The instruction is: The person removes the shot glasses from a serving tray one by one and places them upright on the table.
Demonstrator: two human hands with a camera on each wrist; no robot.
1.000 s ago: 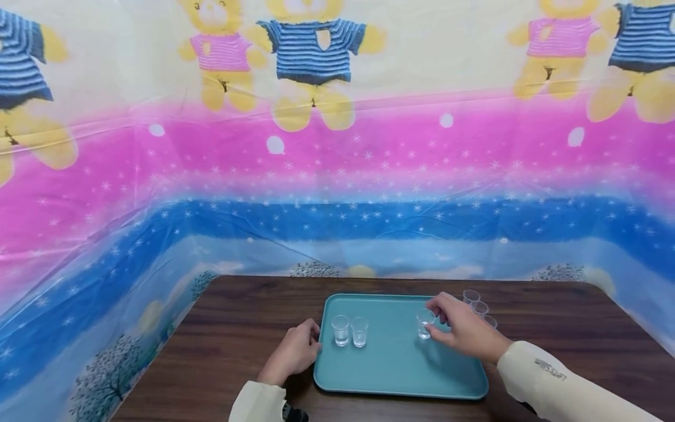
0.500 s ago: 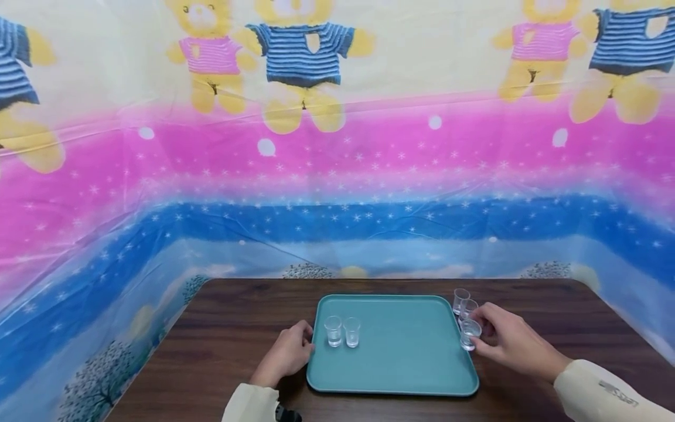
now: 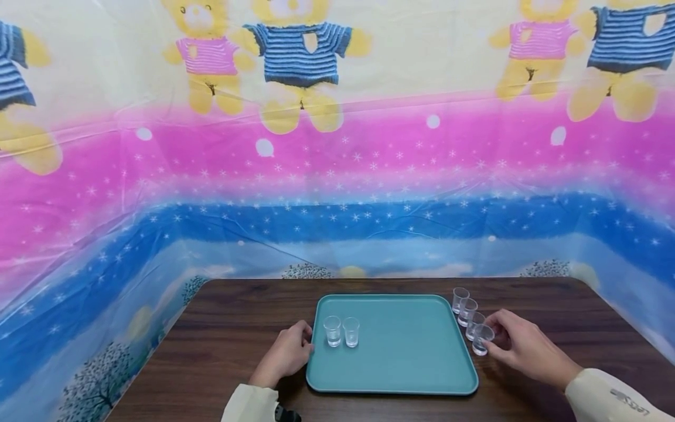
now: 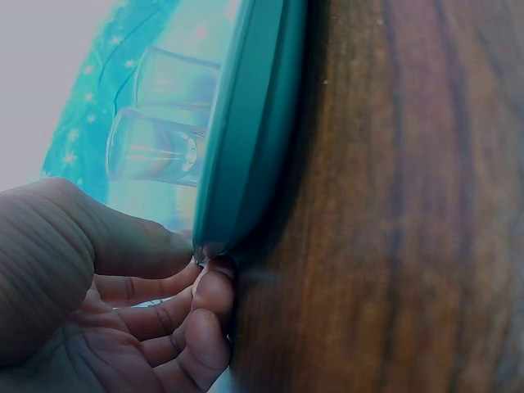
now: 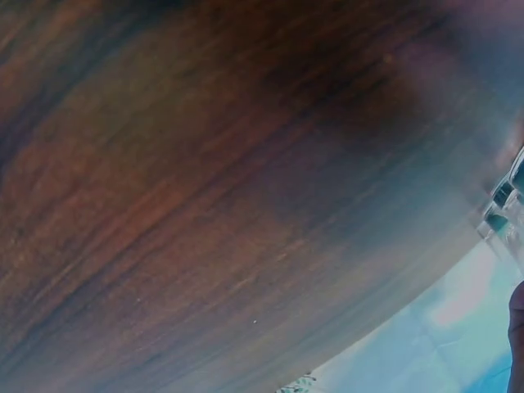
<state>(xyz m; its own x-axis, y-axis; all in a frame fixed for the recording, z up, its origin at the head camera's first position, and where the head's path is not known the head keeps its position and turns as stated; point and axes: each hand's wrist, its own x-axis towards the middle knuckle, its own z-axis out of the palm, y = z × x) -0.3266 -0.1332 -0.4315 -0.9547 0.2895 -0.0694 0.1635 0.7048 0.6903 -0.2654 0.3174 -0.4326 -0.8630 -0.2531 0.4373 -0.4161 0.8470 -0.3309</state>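
In the head view, my right hand (image 3: 532,349) pinches a small clear shot glass (image 3: 481,341) between thumb and fingers, just right of the teal tray (image 3: 406,369). That glass is the nearest of a slanting row; behind it stand another shot glass (image 3: 473,328) and two more. My left hand (image 3: 285,354) is at the tray's left edge. From the left wrist view, the thumb and fingers of my left hand (image 4: 139,286) pinch the rim of the tray (image 4: 254,131). Two shot glasses stand side by side on the tray's left part, one of them a shot glass (image 3: 333,332) nearer the edge.
Under everything lies a dark wood-grain table (image 3: 232,316). A printed curtain (image 3: 369,164) with bears and snowflakes surrounds its back and sides. The right wrist view shows mostly blurred table, with part of a glass (image 5: 503,209) at its right edge.
My right hand has carried the shot glass from over the tray rightward, past its right edge, to the near end of the row. My left hand has stayed at the tray's edge.
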